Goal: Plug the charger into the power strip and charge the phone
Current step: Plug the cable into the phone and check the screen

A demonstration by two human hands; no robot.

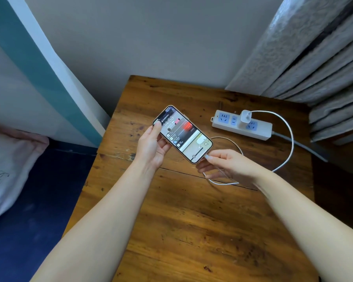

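The smartphone [182, 134] is held above the wooden table [192, 220], screen up and lit, its long axis running from about ten o'clock at the top edge to four o'clock at the bottom edge. The left hand [153, 147] is closed around its upper left side, thumb on the screen edge and fingers underneath. The right hand [226, 165] sits at four o'clock from the phone and pinches the cable connector [207, 156] between thumb and forefinger, right against the phone's bottom edge. Whether the connector is fully seated in the port cannot be told; the fingertips cover that joint.

The relation that matters is alignment: the connector has to travel along the phone's long axis, toward ten o'clock, so the right hand pushes while the left braces against it. The right hand is the nearer one to the port.

The white charging cable [289, 139] loops from the right hand out toward three o'clock and back up to the white charger adapter [245, 118], which already stands plugged into the white power strip [240, 125] at the table's two o'clock corner, near the grey curtain [314, 58]. That half of the task looks done.
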